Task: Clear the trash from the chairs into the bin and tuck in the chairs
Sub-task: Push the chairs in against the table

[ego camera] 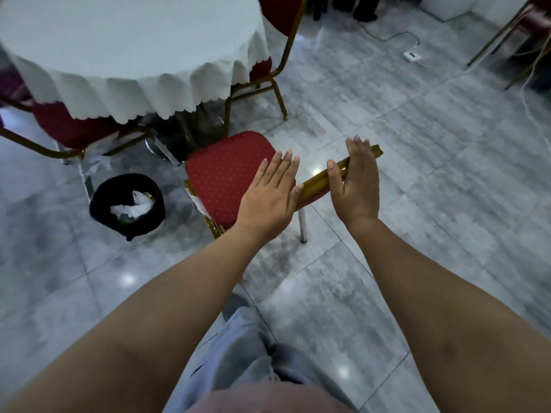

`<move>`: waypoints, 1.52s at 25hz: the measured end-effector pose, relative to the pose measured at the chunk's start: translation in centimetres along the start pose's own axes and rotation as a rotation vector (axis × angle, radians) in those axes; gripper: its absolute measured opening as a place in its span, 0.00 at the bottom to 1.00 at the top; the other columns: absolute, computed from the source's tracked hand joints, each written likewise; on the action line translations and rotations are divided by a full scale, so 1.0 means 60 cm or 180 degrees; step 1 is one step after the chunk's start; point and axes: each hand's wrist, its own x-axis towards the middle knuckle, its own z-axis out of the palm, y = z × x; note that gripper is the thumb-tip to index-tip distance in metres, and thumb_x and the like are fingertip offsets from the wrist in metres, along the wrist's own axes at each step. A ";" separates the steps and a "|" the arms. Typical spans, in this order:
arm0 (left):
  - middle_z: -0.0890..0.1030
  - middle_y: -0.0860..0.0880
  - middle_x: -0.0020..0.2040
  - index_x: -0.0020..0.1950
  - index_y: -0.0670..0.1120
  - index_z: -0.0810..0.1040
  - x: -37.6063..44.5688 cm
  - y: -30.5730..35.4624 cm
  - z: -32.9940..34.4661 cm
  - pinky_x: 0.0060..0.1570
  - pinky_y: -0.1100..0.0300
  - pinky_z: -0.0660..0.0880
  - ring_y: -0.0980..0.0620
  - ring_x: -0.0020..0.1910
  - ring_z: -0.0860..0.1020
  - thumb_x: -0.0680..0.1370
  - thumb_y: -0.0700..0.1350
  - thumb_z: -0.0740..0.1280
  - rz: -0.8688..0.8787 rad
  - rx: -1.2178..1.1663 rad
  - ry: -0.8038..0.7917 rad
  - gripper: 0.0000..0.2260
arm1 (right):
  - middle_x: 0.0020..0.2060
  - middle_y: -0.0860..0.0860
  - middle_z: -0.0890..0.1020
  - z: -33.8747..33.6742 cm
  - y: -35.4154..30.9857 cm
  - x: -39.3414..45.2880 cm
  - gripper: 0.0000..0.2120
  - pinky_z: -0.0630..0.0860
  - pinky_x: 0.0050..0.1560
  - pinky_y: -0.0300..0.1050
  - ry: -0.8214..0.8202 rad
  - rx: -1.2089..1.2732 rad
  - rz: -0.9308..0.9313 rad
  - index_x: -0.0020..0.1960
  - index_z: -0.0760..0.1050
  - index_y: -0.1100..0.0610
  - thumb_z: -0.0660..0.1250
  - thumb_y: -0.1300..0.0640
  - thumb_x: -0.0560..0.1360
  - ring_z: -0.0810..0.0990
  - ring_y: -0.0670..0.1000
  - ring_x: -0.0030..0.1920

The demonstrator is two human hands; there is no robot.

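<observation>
A red padded chair (222, 174) with a gold frame stands pulled out from the round table (125, 40), its seat bare. Both my hands rest on the gold top rail (316, 181) of its backrest. My left hand (269, 195) lies flat over the rail's left part with fingers straight and spread. My right hand (357, 180) sits on the rail's right part, thumb in front and fingers extended over it, not curled tight. A black bin (98, 201) stands on the floor left of the chair, holding white crumpled paper (134, 205).
Two other red chairs (71, 129) (277, 16) sit tucked against the white-clothed table. A white power strip (413, 56) and cable lie on the grey tiled floor at the far right. Another chair's gold legs (507, 31) show at the top right corner.
</observation>
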 end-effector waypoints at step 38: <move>0.49 0.51 0.81 0.81 0.51 0.50 0.359 -0.325 -0.014 0.76 0.50 0.38 0.50 0.79 0.41 0.82 0.60 0.41 -0.2017 0.0729 -0.0143 0.28 | 0.71 0.53 0.71 0.262 -0.105 0.509 0.32 0.58 0.75 0.55 -0.1136 -0.0222 -0.1671 0.73 0.67 0.54 0.46 0.35 0.79 0.64 0.55 0.74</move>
